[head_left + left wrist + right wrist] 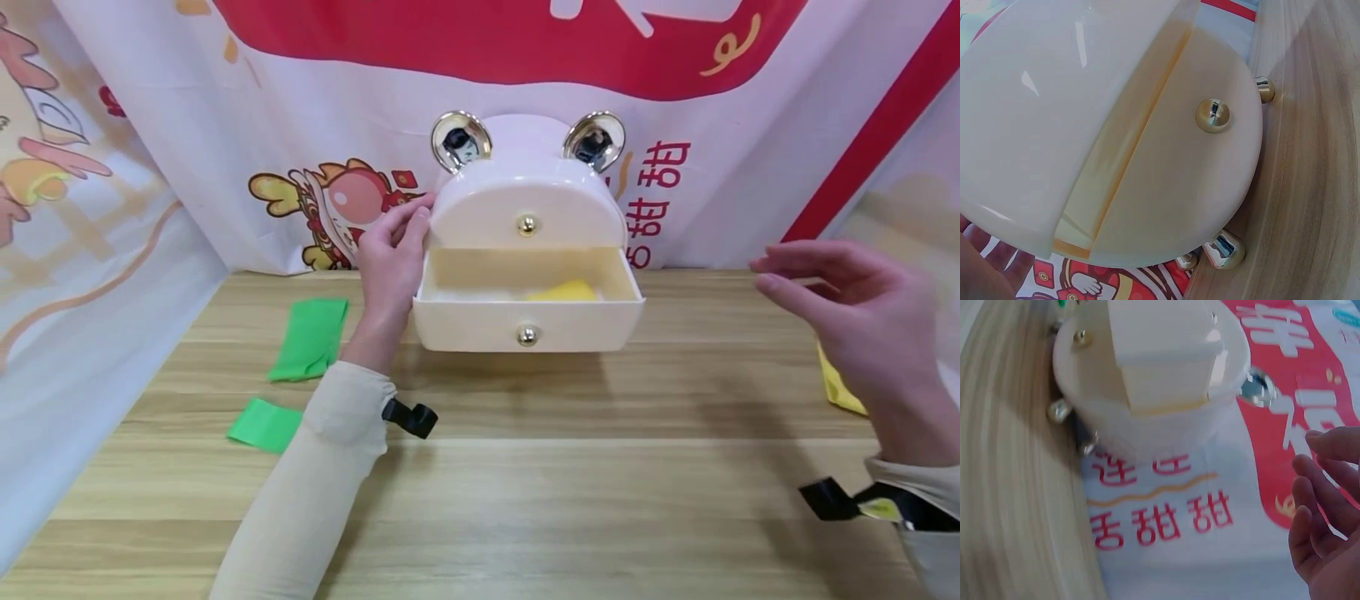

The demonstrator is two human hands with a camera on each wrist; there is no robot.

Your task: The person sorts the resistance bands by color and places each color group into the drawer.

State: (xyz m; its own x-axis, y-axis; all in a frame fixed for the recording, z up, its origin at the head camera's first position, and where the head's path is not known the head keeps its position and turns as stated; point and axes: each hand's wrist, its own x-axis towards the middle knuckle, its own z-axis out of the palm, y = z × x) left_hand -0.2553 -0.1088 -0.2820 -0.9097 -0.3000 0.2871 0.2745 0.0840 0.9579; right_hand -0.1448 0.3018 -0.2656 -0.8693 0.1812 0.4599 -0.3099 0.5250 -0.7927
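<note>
While the wooden table (540, 517) spreads below, a white storage box (528, 196) stands midway along its back edge, one drawer (465, 327) drawn out toward the front edge. Near the table's right edge, the right hand (862, 312) hangs in the air, loosely curved, a narrow gap between thumb and fingertips. The left hand (392, 262) rests relaxed fingers against the box's left side, not wrapped round it. Near the table's back left corner lies a large green piece (309, 337); a small green piece (264, 425), nearer the front edge, is partly behind the sleeve (300, 483). A yellow piece (838, 387), mostly hidden behind the right hand, lies near the right edge, and a yellow scrap (568, 292) rests inside the drawer.
</note>
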